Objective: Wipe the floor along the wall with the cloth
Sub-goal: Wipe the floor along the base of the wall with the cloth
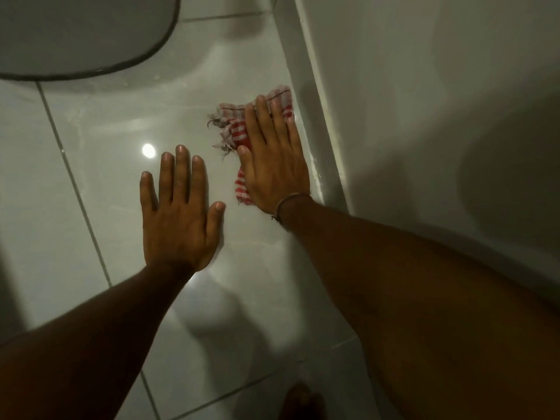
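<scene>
A red-and-white checked cloth point(235, 128) with frayed edges lies flat on the glossy grey floor tiles point(121, 140), right beside the white skirting point(327, 131) at the foot of the wall point(424, 86). My right hand point(274, 165) presses down flat on the cloth, fingers stretched out and pointing away from me; a thin band circles that wrist. My left hand point(178, 213) rests flat on the bare tile to the left of the cloth, fingers spread, holding nothing.
A grey mat with a dark rim point(78, 34) lies at the top left. Tile joints run diagonally across the floor. A bright light spot point(148, 150) reflects near my left fingertips. My foot point(303, 401) shows at the bottom edge.
</scene>
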`<state>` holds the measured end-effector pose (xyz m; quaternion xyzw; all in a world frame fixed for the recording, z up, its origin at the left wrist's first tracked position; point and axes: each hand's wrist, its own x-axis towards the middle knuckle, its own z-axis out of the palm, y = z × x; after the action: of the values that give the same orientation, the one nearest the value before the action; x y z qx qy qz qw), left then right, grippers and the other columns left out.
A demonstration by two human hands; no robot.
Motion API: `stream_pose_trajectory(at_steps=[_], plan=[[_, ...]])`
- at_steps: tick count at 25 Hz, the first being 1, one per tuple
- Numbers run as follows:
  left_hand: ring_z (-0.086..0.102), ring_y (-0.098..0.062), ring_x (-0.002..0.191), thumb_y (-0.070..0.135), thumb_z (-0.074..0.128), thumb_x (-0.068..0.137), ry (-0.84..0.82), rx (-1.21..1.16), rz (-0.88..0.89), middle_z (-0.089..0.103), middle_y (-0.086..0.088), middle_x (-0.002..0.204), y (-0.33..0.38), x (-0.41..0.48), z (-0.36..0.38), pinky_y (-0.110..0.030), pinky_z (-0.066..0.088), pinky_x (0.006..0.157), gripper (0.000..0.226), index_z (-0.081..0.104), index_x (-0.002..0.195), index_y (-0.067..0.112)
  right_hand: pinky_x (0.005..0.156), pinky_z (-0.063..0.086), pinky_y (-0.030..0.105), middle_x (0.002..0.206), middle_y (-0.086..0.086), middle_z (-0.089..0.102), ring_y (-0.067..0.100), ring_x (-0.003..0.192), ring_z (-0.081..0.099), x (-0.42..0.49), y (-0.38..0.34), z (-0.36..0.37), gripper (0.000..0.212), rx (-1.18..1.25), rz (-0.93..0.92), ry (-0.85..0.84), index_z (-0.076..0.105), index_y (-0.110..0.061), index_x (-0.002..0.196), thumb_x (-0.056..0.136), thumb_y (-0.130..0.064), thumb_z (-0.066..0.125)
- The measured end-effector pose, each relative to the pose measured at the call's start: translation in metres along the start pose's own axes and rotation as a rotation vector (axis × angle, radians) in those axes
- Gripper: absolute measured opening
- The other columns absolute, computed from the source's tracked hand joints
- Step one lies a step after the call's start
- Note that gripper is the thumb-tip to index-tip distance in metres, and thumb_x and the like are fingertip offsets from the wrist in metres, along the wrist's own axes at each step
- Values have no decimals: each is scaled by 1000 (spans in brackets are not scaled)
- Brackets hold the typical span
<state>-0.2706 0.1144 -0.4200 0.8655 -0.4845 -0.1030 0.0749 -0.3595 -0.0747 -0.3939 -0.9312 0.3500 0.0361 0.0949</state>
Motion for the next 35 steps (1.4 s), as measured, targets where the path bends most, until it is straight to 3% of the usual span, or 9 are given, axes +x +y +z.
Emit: stream_pose_trajectory(at_steps=[10, 25, 31, 35], plan=[[-1, -34, 173, 56, 24, 109, 46, 15, 25, -1, -16, 186, -5, 0, 7, -60, 1, 137, 84, 6, 177, 10, 134, 6, 45, 177, 13, 13, 28, 165, 9, 41, 6, -4, 66, 35, 117, 39, 14, -8, 167, 109, -38, 28], [-4, -32, 173, 56, 23, 110, 44, -21, 21, -3, -15, 186, -4, 1, 5, -61, 2, 137, 83, 2, 177, 11, 133, 1, 40, 177, 12, 13, 27, 164, 9, -58, 18, 7, 69, -8, 160, -30, 12, -11, 167, 109, -39, 35], [-4, -32, 173, 55, 22, 111, 53, -31, 9, -1, -17, 186, -3, 1, 7, -58, 1, 137, 81, 2, 176, 11, 134, 12, 44, 176, 12, 17, 27, 164, 13, -111, 16, 9, 68, 83, 200, -20, 18, -10, 167, 106, -36, 32], [-4, -33, 173, 54, 22, 111, 51, -26, 17, -2, -17, 186, -1, 0, 6, -56, 0, 138, 80, 1, 176, 10, 134, 11, 43, 176, 12, 18, 27, 164, 15, -134, 14, 13, 68, 108, 248, 1, 19, -9, 166, 105, -35, 33]])
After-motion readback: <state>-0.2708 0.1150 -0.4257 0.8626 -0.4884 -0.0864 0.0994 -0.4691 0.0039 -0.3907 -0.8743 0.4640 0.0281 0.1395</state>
